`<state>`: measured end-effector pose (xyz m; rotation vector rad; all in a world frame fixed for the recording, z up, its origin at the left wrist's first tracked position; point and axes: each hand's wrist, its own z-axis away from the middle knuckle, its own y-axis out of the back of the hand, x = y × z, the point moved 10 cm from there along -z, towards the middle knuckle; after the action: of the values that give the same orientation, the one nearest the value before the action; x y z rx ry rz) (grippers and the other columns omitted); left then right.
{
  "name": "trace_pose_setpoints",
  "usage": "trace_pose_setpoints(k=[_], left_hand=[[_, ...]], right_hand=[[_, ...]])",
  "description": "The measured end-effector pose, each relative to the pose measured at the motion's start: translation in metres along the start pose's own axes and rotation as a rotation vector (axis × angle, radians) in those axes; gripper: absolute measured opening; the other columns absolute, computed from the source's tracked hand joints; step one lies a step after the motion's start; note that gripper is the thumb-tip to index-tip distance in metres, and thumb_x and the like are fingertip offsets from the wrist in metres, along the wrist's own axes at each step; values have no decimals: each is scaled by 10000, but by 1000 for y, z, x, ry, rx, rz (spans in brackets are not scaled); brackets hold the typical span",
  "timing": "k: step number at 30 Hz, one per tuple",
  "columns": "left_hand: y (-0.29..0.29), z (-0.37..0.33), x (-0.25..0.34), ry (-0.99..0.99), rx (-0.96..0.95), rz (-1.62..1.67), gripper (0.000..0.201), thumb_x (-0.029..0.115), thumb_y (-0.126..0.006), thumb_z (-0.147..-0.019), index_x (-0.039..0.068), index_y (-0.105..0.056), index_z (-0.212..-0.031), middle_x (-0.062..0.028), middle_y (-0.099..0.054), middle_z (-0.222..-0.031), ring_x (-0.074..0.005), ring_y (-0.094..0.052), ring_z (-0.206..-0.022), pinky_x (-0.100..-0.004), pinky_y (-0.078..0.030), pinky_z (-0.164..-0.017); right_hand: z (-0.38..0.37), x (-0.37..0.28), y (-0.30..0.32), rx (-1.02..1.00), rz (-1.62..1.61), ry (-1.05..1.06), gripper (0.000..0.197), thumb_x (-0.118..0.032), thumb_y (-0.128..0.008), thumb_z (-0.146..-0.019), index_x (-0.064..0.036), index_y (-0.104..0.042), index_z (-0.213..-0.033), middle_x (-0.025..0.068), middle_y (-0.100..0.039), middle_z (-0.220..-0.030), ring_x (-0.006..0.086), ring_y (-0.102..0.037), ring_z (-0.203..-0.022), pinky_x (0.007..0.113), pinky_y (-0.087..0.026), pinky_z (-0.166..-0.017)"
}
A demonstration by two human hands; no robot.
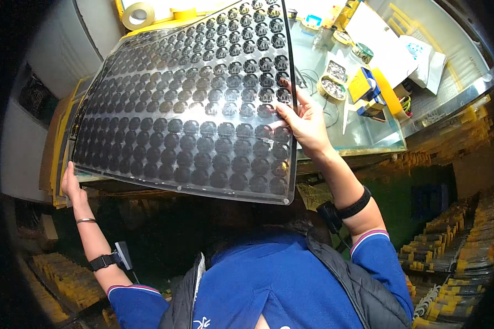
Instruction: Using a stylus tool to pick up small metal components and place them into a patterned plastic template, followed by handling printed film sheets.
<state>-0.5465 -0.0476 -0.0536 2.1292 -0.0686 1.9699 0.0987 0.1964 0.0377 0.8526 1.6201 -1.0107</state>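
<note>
A large dark, glossy plastic tray with rows of round cavities is raised and tilted in front of me, bright light glinting off its surface. My right hand grips its right edge, thumb on the near face and fingers partly hidden behind it. At the lower left corner, my left hand holds the tray's edge; its fingers are only partly visible. The tray hides much of the table beneath it.
The glass-topped table carries open containers of small pieces, a blue-and-yellow box, a green tape roll and white papers. A beige tape roll lies at the far left. Stacked yellow-and-grey items line the lower right.
</note>
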Motion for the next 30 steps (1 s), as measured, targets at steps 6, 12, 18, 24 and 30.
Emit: trace_pose_setpoints(k=[6, 12, 18, 24, 30], left_hand=[[6, -30, -19, -17, -46, 72, 418, 229, -711, -870, -36, -629, -1183, -109, -642, -1197, -179, -577, -1108, -316, -425, -980], [0, -23, -14, -49, -13, 49, 379, 201, -700, -880, -37, -638, -1168, -99, -662, -1155, -161, -598, -1059, -300, -446, -948], [6, -27, -17, -51, -14, 72, 365, 198, -696, -883, -39, -644, -1155, -94, -665, -1144, -153, -599, -1047, -290, -448, -936], [1, -29, -18, -75, -36, 89, 364, 209, -695, -884, -41, -650, -1146, -90, -670, -1134, -147, -600, -1039, -291, -452, -918], [5, -37, -20, -100, -41, 41, 384, 230, -705, -877, -34, -652, -1150, -88, -672, -1128, -148, -598, -1037, -290, -445, -921]], right_hand=[[11, -12, 8, 198, 644, 300, 464, -69, -666, -867, -54, -535, -1312, 72, -717, -974, 114, -671, -840, 263, -500, -751], [15, -11, 14, 220, 698, 359, 450, -76, -689, -822, -41, -557, -1250, 89, -710, -949, 227, -679, -873, 323, -493, -784], [23, -24, 0, 246, 1164, 507, 482, -143, -706, -830, -12, -515, -1252, 165, -650, -1001, 315, -622, -924, 389, -480, -822], [30, -27, -9, 300, 1446, 553, 519, -224, -692, -836, 76, -497, -1212, 225, -569, -1115, 394, -509, -1045, 452, -389, -929], [48, -56, 0, 407, 1350, 596, 411, -232, -652, -874, 77, -546, -1122, 232, -547, -1131, 382, -473, -1061, 452, -363, -937]])
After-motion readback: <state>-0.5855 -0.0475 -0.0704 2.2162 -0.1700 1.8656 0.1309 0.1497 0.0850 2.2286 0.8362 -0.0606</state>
